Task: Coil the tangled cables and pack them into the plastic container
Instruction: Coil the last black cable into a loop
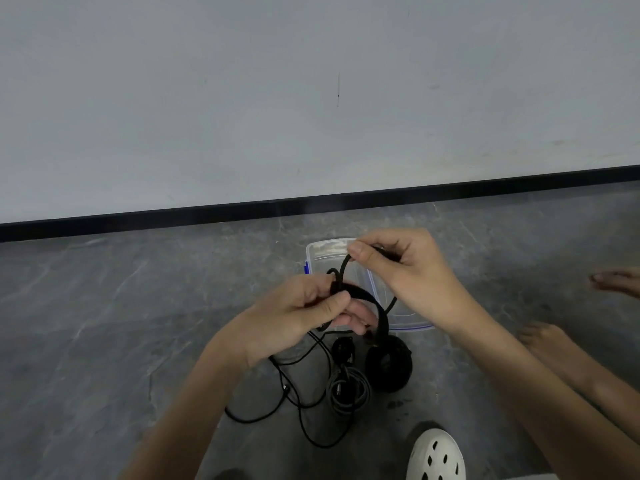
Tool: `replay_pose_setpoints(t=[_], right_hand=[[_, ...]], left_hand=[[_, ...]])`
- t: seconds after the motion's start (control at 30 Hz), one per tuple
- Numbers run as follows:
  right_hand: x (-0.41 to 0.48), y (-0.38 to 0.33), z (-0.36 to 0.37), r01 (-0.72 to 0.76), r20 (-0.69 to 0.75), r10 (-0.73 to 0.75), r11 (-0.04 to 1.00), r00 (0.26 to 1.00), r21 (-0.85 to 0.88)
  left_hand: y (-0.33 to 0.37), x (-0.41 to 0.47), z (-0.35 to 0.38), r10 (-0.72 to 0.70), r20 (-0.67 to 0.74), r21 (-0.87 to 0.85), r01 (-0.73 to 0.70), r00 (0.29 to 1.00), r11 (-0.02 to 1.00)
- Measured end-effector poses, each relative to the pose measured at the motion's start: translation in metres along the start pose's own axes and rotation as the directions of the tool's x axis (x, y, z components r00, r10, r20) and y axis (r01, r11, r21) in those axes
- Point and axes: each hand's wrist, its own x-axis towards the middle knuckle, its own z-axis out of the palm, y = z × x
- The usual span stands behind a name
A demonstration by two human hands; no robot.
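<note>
Two hands meet over a grey, stone-patterned floor [104, 306], both working one black cable [341, 271]. Farthest left, slack lengths of it trail in loose curves on the floor below the left wrist. The left hand [298, 313] has its fingers curled and its thumb pressed down, gripping small loops of the cable that stick up above its knuckles. The broad band of a pair of black headphones [388, 362] also seems to pass through this grip, though the fingers hide where it ends.

Under the hands lie a small black coil [343, 348] and a bundled grey cable [348, 393], touching each other, with the headphones' ear cup resting just beside them. Behind the hands, on the floor, sits the clear plastic container [323, 249] with blue clips. The right hand [412, 278] pinches the cable between thumb and forefinger above the container, its other fingers curled. A white perforated shoe [436, 455] shows at the bottom edge, right of the cables.
</note>
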Motion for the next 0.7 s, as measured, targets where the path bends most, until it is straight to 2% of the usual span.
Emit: replay_pose_setpoints(t=[0.17,0.3,0.4,0.57,0.7], right_hand=[[0.008,0.007,-0.004,-0.014,-0.008,0.015,0.996,1.0,0.083],[0.009,0.019,-0.002,-0.09,0.136,0.073,0.988,0.988,0.124],[0.01,0.02,0.004,-0.094,0.215,0.076,0.993,0.974,0.075],[0.009,0.027,0.016,-0.145,0.254,0.12,0.986,0.96,0.082],[0.006,0.028,0.025,-0.306,0.333,0.267,0.949,0.905,0.071]], left_hand=[[0.003,-0.002,0.003,-0.041,0.049,-0.135,0.047,0.998,0.99],[0.006,-0.004,0.004,0.016,0.137,-0.201,0.012,0.99,0.98],[0.008,-0.004,0.003,0.065,0.157,-0.244,-0.025,0.985,0.969],[0.007,-0.002,-0.001,0.183,0.024,-0.283,-0.169,0.983,0.944],[0.005,0.0,-0.003,0.21,-0.118,-0.335,-0.238,0.971,0.912]])
